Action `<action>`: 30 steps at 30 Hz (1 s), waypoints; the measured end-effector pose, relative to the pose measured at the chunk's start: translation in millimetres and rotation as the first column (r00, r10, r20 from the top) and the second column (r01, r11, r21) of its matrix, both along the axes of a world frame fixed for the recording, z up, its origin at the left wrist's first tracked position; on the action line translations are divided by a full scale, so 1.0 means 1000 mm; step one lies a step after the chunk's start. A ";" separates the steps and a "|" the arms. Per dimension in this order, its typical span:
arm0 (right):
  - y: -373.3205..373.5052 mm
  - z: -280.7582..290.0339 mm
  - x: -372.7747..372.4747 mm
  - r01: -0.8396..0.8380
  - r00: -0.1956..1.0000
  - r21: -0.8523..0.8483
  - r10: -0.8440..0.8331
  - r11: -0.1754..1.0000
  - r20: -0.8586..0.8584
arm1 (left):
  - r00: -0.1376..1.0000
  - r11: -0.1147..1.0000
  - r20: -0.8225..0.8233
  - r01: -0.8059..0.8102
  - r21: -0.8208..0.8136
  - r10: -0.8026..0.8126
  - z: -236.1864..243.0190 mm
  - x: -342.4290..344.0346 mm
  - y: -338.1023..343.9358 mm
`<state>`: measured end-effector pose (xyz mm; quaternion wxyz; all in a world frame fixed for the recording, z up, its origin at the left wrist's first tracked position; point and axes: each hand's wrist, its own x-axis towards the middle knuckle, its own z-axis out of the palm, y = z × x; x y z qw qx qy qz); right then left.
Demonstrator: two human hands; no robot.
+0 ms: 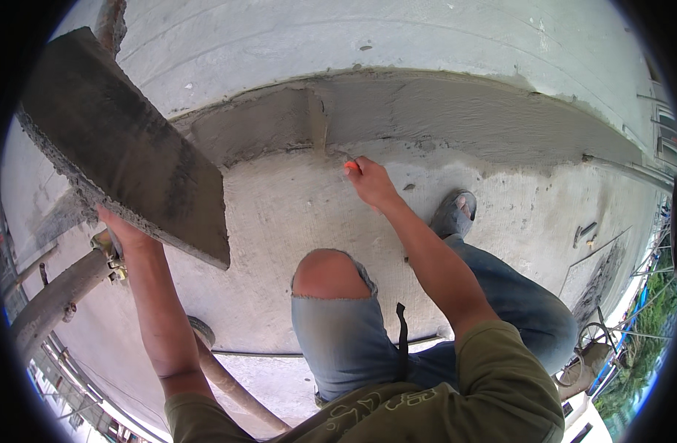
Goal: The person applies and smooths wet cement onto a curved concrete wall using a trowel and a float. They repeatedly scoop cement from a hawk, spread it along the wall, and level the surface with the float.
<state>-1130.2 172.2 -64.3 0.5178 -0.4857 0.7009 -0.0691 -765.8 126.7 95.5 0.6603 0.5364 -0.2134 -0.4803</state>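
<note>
At left, the board (124, 140) lies above the left hand (117, 224). Ahead, a mortar band (456, 122) borders the floor (272, 207), the trowel (319, 129) against it before the right hand (369, 184). A shoe (449, 215) stands rightward.

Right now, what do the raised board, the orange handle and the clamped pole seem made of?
Board: matte, possibly wood or plastic; grey crust hides it.
Orange handle: probably plastic, judging by its bright, even colour; finish unclear.
Pole: likely dull metal, given its round shape and brassy clamp.
</note>
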 end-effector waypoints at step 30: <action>0.038 0.027 -0.098 0.177 0.941 -0.257 -0.240 0.950 -0.238 | 0.944 0.934 -0.097 0.292 -0.207 -0.317 0.018 -0.032 -0.019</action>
